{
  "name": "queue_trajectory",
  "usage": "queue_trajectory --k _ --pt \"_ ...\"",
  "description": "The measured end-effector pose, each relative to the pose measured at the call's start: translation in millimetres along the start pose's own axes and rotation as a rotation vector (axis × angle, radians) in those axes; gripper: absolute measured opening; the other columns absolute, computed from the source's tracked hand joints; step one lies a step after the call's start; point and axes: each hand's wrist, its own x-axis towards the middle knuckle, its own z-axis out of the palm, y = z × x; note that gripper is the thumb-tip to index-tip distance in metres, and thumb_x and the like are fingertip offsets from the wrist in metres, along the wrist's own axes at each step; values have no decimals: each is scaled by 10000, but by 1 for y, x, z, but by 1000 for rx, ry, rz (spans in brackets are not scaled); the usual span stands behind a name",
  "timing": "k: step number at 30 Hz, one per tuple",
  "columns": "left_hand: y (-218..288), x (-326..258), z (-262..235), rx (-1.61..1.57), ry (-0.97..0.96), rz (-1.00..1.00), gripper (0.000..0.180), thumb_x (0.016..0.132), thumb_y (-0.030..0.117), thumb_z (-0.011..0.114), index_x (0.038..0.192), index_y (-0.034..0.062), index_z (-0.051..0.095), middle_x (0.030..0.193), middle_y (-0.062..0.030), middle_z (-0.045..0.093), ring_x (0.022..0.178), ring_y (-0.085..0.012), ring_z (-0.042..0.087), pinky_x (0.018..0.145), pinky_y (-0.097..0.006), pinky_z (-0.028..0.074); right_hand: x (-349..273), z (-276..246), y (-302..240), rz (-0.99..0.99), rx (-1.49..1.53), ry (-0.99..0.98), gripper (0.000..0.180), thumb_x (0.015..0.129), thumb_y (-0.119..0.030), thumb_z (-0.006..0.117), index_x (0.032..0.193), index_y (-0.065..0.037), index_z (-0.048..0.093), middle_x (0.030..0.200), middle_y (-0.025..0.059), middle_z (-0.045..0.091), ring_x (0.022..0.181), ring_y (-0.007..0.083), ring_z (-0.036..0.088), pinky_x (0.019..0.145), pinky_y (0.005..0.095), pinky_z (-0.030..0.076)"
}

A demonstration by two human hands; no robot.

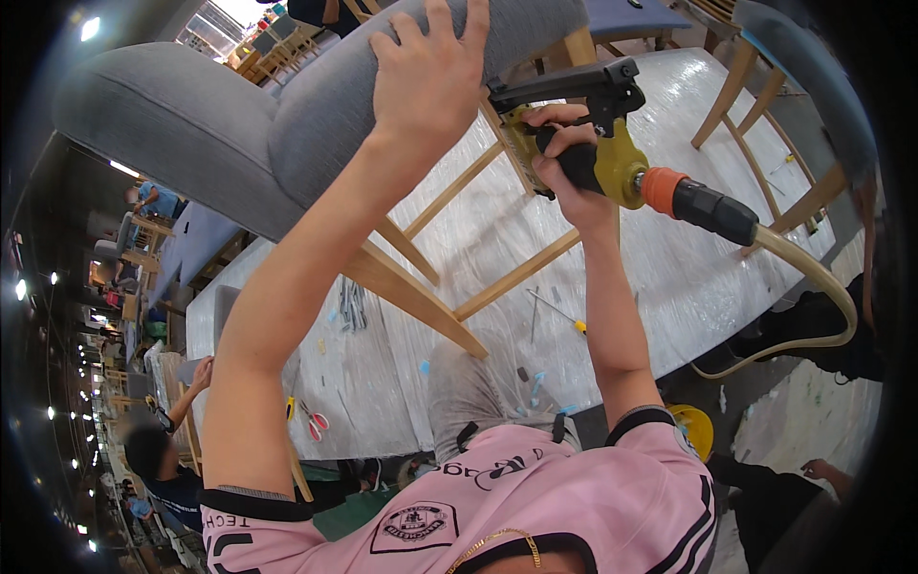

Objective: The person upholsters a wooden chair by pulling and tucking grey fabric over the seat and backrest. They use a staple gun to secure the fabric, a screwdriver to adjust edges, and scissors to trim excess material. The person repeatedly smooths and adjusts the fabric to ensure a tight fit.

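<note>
A grey upholstered chair [325, 124] with pale wooden legs lies tipped over in front of me, its legs pointing toward me. My left hand [430, 77] rests on the grey cushion with its fingers spread. Beside the seat's underside, my right hand [574, 187] is wrapped around the black grip of a yellow-and-black pneumatic staple gun [623, 158]. An orange-and-black coupling [698, 203] joins the gun to a beige air hose [834, 320]. Whether the gun's nose touches the chair frame is hidden from view.
The plastic-covered table [688, 277] holds a yellow-handled screwdriver [579, 327], red-handled scissors [314, 421] and a heap of thin grey strips [352, 306]. Another chair [813, 81] stands at the right, a yellow bucket [696, 430] below the table edge. A person [158, 450] works at the left.
</note>
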Motion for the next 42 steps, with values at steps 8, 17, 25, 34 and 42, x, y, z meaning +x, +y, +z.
queue_trajectory --k 8,17,25,34,42 --pt "3 -5 28 29 155 14 966 755 327 864 1564 148 368 1403 -204 526 1127 -398 606 859 -529 505 3 3 -14 43 -178 -24 87 815 36 660 879 -23 663 1084 92 738 982 178 704 889 325 550" --pt "-37 1 31 -276 99 142 1026 700 297 888 1572 152 367 1408 -197 526 1145 -381 594 901 -518 502 4 14 -10 9 -74 -26 218 775 84 665 917 -56 576 1152 168 684 1102 297 674 1035 451 510" --pt "-93 18 16 -723 -338 -205 1028 906 760 515 1511 -64 405 1432 -329 545 1332 -441 544 1102 -466 450 20 23 -2 -44 8 -43 253 767 102 657 934 -64 565 1148 191 692 1100 273 660 1047 430 488" --pt "-53 -19 18 -353 37 -40 889 863 551 725 1504 4 439 1307 -231 583 1187 -393 593 999 -487 485 20 22 2 -20 3 -41 242 785 120 654 938 -52 578 1143 174 697 1103 266 662 1035 410 496" --pt "-35 -28 14 -97 66 -6 913 848 484 761 1550 37 385 1358 -208 518 1184 -376 538 974 -505 455 0 27 0 -46 51 5 207 782 82 677 911 -57 595 1140 129 692 1071 246 663 957 383 524"
